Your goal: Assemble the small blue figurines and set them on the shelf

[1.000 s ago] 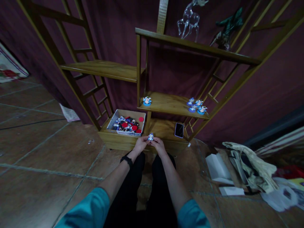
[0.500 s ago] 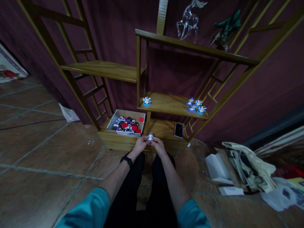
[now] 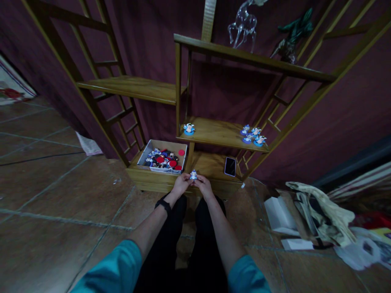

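Note:
Between my two hands I hold a small blue and white figurine (image 3: 193,175) upright, in front of the low shelf's edge. My left hand (image 3: 181,185) is closed on its left side, and my right hand (image 3: 203,186) grips it from the right. The fingertips of both hands meet around its base, which they partly hide. Just beyond my left hand stands an open cardboard box (image 3: 146,151) heaped with small figurines and red discs. On the shelf above, a single figurine (image 3: 189,129) stands at the left end, and a cluster of similar figurines (image 3: 253,135) at the right.
A phone (image 3: 230,167) lies on the low shelf at right. The wooden shelf unit (image 3: 155,185) rises ahead, with a clear glass deer (image 3: 243,25) and a green ornament (image 3: 293,34) on top. Bags (image 3: 324,211) and white boxes (image 3: 281,215) lie on the floor at right.
Both hands keep the figurine in nearly the same place. The view has shifted very slightly; nothing else has visibly moved.

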The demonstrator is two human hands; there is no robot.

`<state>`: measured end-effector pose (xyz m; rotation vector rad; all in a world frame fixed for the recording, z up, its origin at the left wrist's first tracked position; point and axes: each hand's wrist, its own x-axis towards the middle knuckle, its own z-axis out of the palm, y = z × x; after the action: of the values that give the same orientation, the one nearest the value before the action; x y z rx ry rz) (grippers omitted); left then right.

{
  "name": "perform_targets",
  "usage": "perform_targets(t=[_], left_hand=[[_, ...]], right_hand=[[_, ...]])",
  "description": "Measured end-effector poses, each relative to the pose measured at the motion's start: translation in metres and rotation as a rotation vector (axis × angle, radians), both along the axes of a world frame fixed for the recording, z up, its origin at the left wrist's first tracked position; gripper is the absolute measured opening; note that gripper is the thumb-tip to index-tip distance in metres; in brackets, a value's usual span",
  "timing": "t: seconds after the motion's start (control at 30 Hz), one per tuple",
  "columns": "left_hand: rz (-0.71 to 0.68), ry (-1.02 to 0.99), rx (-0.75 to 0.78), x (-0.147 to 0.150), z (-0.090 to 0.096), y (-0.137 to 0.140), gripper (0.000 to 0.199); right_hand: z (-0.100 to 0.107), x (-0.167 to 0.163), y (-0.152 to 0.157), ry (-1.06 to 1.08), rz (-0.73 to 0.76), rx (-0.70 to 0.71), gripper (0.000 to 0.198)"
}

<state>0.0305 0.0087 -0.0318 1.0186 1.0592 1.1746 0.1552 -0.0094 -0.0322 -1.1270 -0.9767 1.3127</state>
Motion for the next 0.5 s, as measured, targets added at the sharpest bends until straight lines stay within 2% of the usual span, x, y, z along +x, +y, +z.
perform_targets(t=[0.27, 0.5], left_hand=[[0.007, 0.022, 0.002, 0.0007, -0.0022, 0.0014, 0.029], [-0.016, 0.016, 0.029, 0.0011, 0.0012, 0.0004, 0.027]], right_hand=[[-0.004, -0.0005, 0.0022, -0.021, -0.018, -0.015, 0.034], [0.0008, -0.002, 0.0002, -0.003, -0.003, 0.007, 0.032]])
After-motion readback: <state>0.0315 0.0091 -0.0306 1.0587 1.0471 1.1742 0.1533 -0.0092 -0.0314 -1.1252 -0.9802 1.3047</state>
